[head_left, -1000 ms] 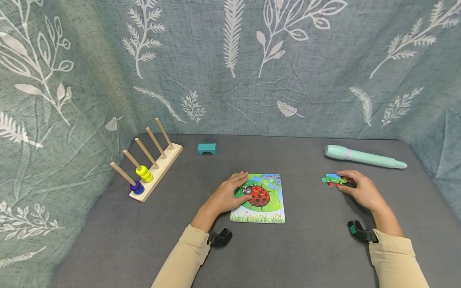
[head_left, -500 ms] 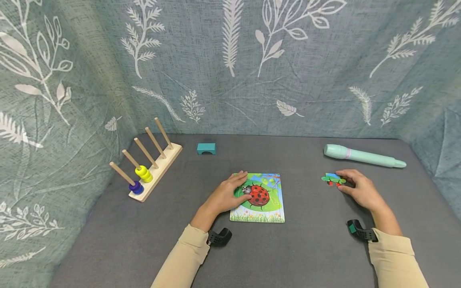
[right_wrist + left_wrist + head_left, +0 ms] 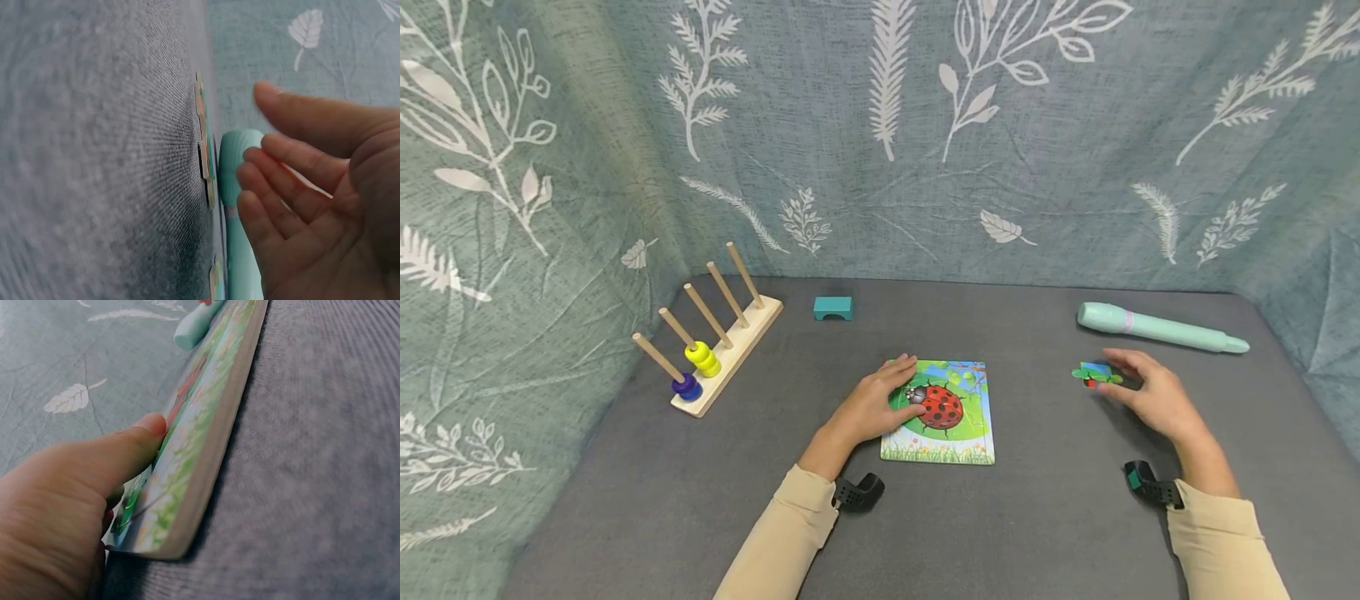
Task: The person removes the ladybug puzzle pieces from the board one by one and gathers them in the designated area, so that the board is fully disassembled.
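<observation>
My left hand (image 3: 877, 407) rests on a square ladybug jigsaw puzzle (image 3: 964, 446), its fingers laid over the left part of the picture. In the left wrist view its thumb (image 3: 134, 447) lies on the puzzle's printed face, beside the thick pale edge. To the right, my right hand (image 3: 1152, 396) hovers over a few loose jigsaw pieces (image 3: 1092, 372) in green, blue and red. The right wrist view shows the fingers loosely bent with nothing between them, and the pieces (image 3: 205, 140) lying on the table apart from the hand. Part of the pieces is hidden under the hand in the head view.
A wooden peg stand (image 3: 733, 354) with blue and yellow rings stands at the left. Behind the puzzle lies a teal arched block (image 3: 833, 308). A mint-green marker-shaped thing (image 3: 1161, 327) lies at the back right, before the leaf-patterned curtain (image 3: 925, 217).
The right hand has lifted slightly and its thumb has shifted left over the loose pieces, covering one red part. The left hand stays on the puzzle.
</observation>
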A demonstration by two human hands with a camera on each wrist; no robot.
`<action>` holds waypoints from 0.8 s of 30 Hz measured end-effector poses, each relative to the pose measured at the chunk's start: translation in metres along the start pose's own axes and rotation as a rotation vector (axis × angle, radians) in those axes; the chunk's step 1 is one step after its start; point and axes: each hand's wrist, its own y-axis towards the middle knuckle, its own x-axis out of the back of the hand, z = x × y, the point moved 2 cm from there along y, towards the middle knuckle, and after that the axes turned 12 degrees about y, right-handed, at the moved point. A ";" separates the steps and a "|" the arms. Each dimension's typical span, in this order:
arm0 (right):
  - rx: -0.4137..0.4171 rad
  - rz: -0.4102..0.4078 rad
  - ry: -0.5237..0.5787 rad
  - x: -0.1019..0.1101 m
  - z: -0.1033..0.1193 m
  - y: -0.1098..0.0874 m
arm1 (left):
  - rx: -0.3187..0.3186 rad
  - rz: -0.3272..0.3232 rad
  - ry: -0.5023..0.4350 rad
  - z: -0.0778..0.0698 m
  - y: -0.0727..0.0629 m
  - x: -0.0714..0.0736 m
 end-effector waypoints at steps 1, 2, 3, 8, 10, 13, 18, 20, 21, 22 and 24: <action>-0.004 0.004 0.005 0.000 0.002 -0.001 | 0.000 -0.007 -0.009 0.000 0.000 0.000; -0.003 0.010 0.009 -0.001 0.004 -0.001 | -0.003 -0.015 -0.017 0.000 0.000 0.000; 0.002 0.017 0.016 -0.001 0.005 -0.001 | -0.005 -0.025 -0.028 0.000 0.001 0.000; 0.046 0.062 0.079 -0.009 0.014 0.001 | -0.018 -0.052 -0.059 0.002 0.001 0.000; 0.053 0.087 0.104 -0.014 0.018 0.002 | -0.024 -0.056 -0.068 0.003 0.000 0.001; 0.050 0.125 0.126 -0.025 0.026 0.004 | -0.020 -0.052 -0.062 0.006 -0.002 0.004; 0.092 0.164 0.135 -0.045 0.042 0.009 | 0.012 -0.038 -0.016 0.013 -0.010 0.007; 0.128 0.179 0.140 -0.053 0.048 0.012 | 0.013 -0.038 0.010 0.015 -0.011 0.007; 0.138 0.190 0.144 -0.058 0.051 0.013 | 0.012 -0.036 0.018 0.016 -0.012 0.007; 0.149 0.202 0.149 -0.062 0.054 0.015 | 0.009 -0.036 0.030 0.016 -0.012 0.007; 0.170 0.217 0.148 -0.071 0.060 0.018 | 0.010 -0.028 0.039 0.016 -0.012 0.006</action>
